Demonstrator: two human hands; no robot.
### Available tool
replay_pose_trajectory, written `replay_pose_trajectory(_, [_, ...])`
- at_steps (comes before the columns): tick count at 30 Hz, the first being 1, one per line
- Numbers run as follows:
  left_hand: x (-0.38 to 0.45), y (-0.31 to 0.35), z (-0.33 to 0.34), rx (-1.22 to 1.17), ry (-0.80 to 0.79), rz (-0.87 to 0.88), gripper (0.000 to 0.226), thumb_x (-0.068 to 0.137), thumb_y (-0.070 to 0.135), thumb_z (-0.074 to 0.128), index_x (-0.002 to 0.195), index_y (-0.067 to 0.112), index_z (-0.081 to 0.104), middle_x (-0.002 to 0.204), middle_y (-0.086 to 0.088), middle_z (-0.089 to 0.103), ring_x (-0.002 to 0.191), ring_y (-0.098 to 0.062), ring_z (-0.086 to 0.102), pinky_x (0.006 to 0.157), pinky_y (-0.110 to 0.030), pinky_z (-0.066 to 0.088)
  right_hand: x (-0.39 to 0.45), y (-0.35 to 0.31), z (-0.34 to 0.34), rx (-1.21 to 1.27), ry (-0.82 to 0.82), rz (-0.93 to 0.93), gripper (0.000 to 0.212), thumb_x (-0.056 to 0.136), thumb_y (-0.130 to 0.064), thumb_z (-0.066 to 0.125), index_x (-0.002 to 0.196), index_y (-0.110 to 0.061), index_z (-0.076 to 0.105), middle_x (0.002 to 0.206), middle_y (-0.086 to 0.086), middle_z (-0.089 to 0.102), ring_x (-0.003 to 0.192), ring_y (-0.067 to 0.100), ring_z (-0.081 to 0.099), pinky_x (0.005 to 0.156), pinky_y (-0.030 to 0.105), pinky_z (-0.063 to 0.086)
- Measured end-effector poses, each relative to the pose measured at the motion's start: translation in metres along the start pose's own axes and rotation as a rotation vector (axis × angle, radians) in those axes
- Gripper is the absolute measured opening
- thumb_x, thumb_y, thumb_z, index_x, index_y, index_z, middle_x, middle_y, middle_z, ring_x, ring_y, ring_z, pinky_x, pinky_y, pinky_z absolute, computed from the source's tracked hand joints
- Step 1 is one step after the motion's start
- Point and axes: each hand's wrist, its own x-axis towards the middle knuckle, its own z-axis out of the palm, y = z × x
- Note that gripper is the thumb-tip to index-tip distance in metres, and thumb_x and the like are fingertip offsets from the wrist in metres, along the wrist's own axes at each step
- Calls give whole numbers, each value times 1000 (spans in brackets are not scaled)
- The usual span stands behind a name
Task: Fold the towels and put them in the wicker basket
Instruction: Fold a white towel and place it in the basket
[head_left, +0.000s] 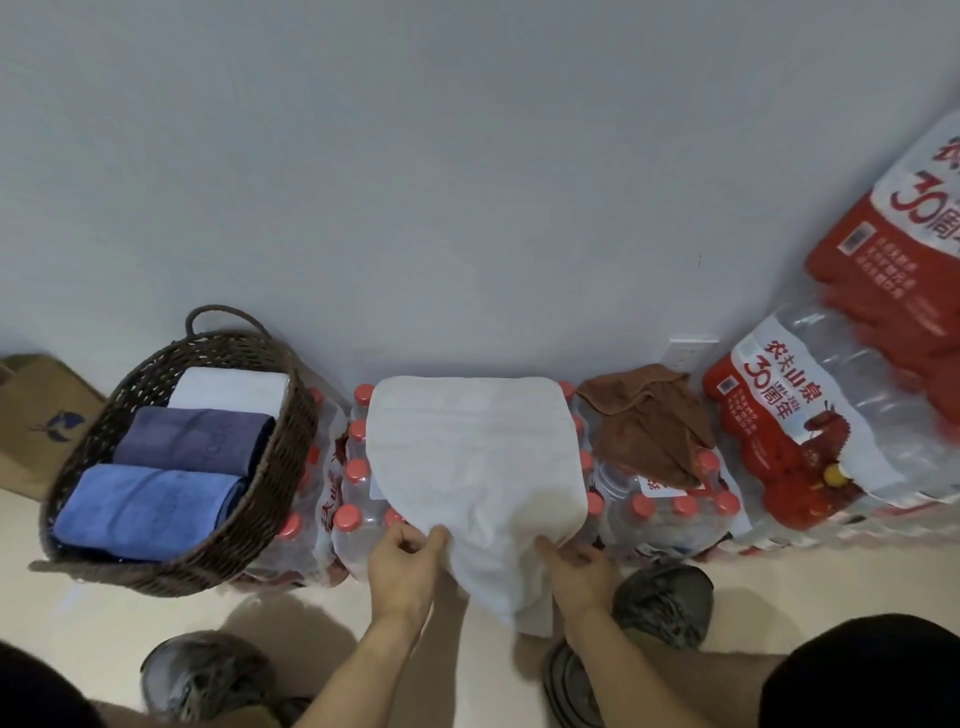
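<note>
At the bottom of the frame the left hand (402, 564) and right hand (579, 569) each pinch the near edge of the white towel (470, 457), fingers curled round the cloth. The towel lies spread over red-capped water bottle packs (358, 499) at centre frame, its near part hanging off the front. It looks soft, light and limp, so it is best held at the corners. The wicker basket (78, 457), at left, holds three folded towels. A brown towel (649, 421) waits at right. A pack label (769, 387) reads "农夫山泉 30周年".
</note>
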Motion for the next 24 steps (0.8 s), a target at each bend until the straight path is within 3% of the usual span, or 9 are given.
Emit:
replay_pose_trajectory(3, [-2,10,-4,-50,-56,5,34,77,2,69,59,11,42,60,-6,38,62,-20,37,63,-45,43,-1,-4,-1,-39,-46,7,27,83,-23,76,72,-2,64,68,5,65,64,19,57,52,24,38])
replay_pose_trajectory(5, [2,16,-6,-94,-83,1,40,77,-2,67,57,15,35,61,-7,33,62,-21,32,62,-40,33,-1,-7,-4,-25,-25,-22,26,84,-20,72,76,4,66,70,9,66,64,22,58,53,27,41])
replay_pose_trajectory(9, [11,24,-8,-231,-131,-56,47,80,-7,62,57,18,29,60,-6,27,54,-17,23,52,-34,22,-8,-14,-4,-25,67,-144,11,82,-23,69,73,-17,68,69,-3,71,71,22,67,63,37,54])
replay_pose_trajectory(12, [14,31,-9,-301,-157,-87,49,83,-6,61,57,19,28,53,-2,24,49,-13,19,50,-34,14,-10,-25,-2,31,69,-215,4,83,-21,69,80,-20,70,70,-9,73,65,14,68,53,27,52])
replay_pose_trajectory(15, [17,38,-14,-190,-120,-60,42,81,2,71,58,14,38,49,-3,31,40,-15,27,41,-27,24,-9,-37,-2,73,135,-281,12,85,-23,73,78,-18,64,64,-9,70,55,2,63,47,15,45])
replay_pose_trajectory(17, [21,44,-21,-3,-94,-11,37,78,12,79,59,10,47,53,-3,43,42,-15,41,37,-22,38,-9,-45,-2,88,187,-319,25,86,-27,74,76,-12,57,61,-5,63,56,10,56,51,22,46])
replay_pose_trajectory(19, [25,51,-29,127,-130,-13,38,76,17,82,59,11,49,58,-4,50,53,-18,52,46,-25,47,-10,-52,-2,69,220,-343,32,86,-31,73,75,-11,52,64,-2,57,58,15,49,54,28,43])
replay_pose_trajectory(21, [31,57,-38,227,-147,-35,37,74,18,84,59,12,51,58,-1,54,56,-18,54,51,-25,48,-9,-61,-2,42,223,-335,33,86,-33,73,74,-13,50,63,-3,54,57,14,48,52,27,39])
replay_pose_trajectory(24, [39,71,-51,371,-161,-77,26,72,11,82,61,11,58,59,3,60,56,-16,55,47,-21,41,-4,-73,-7,7,176,-315,31,87,-36,72,74,-16,52,65,-4,58,58,11,51,50,25,37])
